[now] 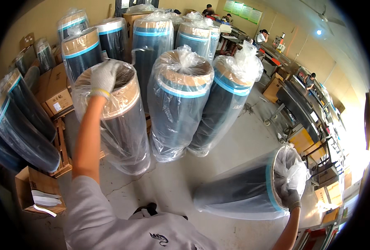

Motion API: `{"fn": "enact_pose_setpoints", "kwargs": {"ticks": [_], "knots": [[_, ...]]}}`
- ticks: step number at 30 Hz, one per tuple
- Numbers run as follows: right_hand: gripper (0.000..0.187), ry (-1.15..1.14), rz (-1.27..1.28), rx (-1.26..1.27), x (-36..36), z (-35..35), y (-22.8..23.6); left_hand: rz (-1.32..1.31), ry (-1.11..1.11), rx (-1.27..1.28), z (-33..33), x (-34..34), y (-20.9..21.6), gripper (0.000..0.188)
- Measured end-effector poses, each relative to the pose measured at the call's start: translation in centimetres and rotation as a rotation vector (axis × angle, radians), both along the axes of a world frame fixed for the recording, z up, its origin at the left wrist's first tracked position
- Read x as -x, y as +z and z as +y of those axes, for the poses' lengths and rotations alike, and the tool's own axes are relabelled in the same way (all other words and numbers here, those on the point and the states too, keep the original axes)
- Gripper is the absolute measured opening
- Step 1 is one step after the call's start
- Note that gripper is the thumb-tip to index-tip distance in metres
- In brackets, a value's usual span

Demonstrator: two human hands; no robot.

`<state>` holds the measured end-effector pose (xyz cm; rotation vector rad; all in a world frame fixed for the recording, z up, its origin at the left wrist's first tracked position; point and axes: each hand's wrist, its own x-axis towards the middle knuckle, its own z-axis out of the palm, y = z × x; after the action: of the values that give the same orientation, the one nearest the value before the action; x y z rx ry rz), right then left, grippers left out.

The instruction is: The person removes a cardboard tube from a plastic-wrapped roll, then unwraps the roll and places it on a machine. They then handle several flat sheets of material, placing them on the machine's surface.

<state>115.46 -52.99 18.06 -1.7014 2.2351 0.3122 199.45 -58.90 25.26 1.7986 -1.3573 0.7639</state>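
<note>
My left hand [104,78], in a pale knitted glove, is closed on the near rim of an upright plastic-wrapped roll [122,137]. Its fingers curl toward the cardboard core and are partly hidden. At the lower right, a dark roll [239,189] with a blue band, also in clear plastic, leans over to the right. My gloved right hand [291,200] grips the end rim of this tilted roll, just below a tuft of bunched plastic [291,168]. The right fingertips are hidden inside the rim.
More wrapped rolls [180,112] stand close together ahead, and others [22,125] lean at the left. Nearby are cartons [56,91], a wooden pallet [61,146] and an opened box [39,191]. Workbenches [301,108] line the right, with a person [310,81] there and others farther back.
</note>
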Motion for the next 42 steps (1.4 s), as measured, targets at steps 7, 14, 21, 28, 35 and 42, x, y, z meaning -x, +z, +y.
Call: {"fn": "enact_pose_setpoints", "kwargs": {"ticks": [7, 14, 21, 28, 35, 42], "knots": [[0.055, -0.034, -0.970, 1.175, 0.1, 9.2, 1.5, 0.225, 0.067, -0.640, 0.4, -8.6, 1.7, 0.064], [0.106, -0.162, -0.515, 0.819, -11.5, 18.0, 4.1, 0.209, 0.329, -0.532, -3.3, -7.7, -1.5, 0.058], [0.048, -0.152, 0.421, 0.216, -6.5, 22.7, -5.0, 0.389, 0.281, -0.656, -9.7, -14.0, -1.9, 0.051], [0.051, 0.394, 0.177, 0.704, -16.6, 20.9, 0.5, 0.808, 0.043, -0.350, -8.0, -17.8, 2.3, 0.060], [0.066, -0.062, -0.367, 0.781, -15.7, 19.5, -5.5, 0.273, -0.029, 0.094, -6.4, -1.5, 0.6, 0.038], [0.083, -0.425, -0.148, 0.980, -15.0, 17.1, -9.6, 0.522, -1.064, -0.397, 4.0, 29.6, -14.0, 0.033]]}}
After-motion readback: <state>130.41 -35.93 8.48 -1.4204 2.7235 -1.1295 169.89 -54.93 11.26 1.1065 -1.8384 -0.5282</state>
